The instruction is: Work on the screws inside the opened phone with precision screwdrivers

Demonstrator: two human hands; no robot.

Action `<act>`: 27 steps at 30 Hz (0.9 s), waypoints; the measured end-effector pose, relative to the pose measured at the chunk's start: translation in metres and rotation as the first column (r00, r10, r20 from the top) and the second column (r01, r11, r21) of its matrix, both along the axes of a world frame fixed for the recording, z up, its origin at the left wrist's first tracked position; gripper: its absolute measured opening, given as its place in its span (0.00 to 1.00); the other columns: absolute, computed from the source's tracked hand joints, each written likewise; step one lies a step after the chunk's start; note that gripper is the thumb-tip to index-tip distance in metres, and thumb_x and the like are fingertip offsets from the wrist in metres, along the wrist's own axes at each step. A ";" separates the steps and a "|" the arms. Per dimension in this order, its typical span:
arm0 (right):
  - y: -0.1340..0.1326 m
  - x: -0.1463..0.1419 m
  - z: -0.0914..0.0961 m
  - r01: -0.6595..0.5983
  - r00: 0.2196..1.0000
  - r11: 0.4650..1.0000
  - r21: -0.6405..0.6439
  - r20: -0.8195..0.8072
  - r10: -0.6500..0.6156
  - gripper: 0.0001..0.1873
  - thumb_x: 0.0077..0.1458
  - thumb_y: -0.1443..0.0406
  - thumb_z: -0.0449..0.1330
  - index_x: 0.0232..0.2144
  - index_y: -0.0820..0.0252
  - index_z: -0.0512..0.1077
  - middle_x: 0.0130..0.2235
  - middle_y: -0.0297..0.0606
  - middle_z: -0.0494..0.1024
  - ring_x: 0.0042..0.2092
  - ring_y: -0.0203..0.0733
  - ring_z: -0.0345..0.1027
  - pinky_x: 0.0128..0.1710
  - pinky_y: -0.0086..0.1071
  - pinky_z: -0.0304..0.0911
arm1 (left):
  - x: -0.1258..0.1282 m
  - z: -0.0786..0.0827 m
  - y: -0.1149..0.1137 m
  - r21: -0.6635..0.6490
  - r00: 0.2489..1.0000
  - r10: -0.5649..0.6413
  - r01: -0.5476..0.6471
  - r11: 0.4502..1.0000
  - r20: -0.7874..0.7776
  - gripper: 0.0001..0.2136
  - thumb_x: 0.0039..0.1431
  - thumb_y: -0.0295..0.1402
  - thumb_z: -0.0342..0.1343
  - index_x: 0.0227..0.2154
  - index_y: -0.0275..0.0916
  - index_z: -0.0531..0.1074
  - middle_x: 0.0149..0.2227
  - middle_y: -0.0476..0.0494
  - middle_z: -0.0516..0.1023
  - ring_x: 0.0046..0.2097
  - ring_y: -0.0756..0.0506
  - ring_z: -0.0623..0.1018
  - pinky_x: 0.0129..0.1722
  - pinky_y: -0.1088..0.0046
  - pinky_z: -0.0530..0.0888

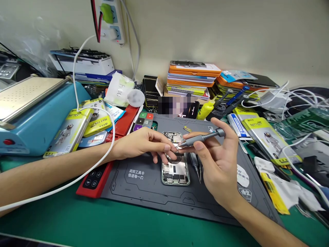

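Holding a screwdriver (197,140) in the half-curled right hand (218,163); with the left hand (146,143), pinching seemingly a tiny part (176,147) at its tip. Above the opened phone (177,173) on the mat (149,192), could drop it inside through a slack pinch.

We see a pale, plain wall (231,31) behind everything. High up on its left side, we see a white and blue power strip (119,20) with a tiny red light (118,41). A gray cord (138,51) hangs down beside it. Below, we see a big green table (89,219) with a pale front edge (31,239). The room looks bright to us.
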State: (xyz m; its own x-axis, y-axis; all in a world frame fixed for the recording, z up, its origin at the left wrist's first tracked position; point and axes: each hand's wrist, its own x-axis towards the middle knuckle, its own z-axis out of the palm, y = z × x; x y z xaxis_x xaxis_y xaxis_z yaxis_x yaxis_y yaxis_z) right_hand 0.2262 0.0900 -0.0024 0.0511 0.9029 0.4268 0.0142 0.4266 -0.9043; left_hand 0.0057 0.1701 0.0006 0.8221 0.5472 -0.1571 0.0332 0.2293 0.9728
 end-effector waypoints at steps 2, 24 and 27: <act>0.001 0.000 0.000 -0.004 1.000 1.000 0.008 0.000 0.004 0.26 0.70 0.68 0.61 0.65 0.47 0.57 0.47 0.40 0.81 0.50 0.46 0.81 0.40 0.41 0.84 | 0.000 0.000 0.000 -0.007 1.000 0.004 -0.004 1.000 0.000 0.09 0.71 0.34 0.62 0.47 0.35 0.83 0.48 0.37 0.86 0.40 0.50 0.85 0.34 0.81 0.80; 0.006 0.003 0.002 -0.112 0.979 0.979 -0.169 -0.186 0.080 0.26 0.69 0.65 0.63 0.63 0.47 0.59 0.45 0.36 0.83 0.46 0.41 0.83 0.42 0.33 0.82 | 0.000 0.001 0.000 -0.014 0.998 -0.029 0.030 0.999 0.049 0.08 0.70 0.31 0.63 0.47 0.37 0.83 0.47 0.38 0.86 0.41 0.49 0.86 0.36 0.80 0.80; 0.007 0.004 0.002 -0.136 0.972 0.971 -0.195 -0.215 0.093 0.26 0.69 0.64 0.64 0.63 0.48 0.59 0.45 0.36 0.84 0.45 0.41 0.83 0.42 0.33 0.82 | 0.001 0.001 0.000 0.007 0.999 -0.026 0.025 1.000 0.039 0.09 0.70 0.32 0.63 0.48 0.36 0.83 0.47 0.38 0.86 0.41 0.49 0.86 0.36 0.80 0.80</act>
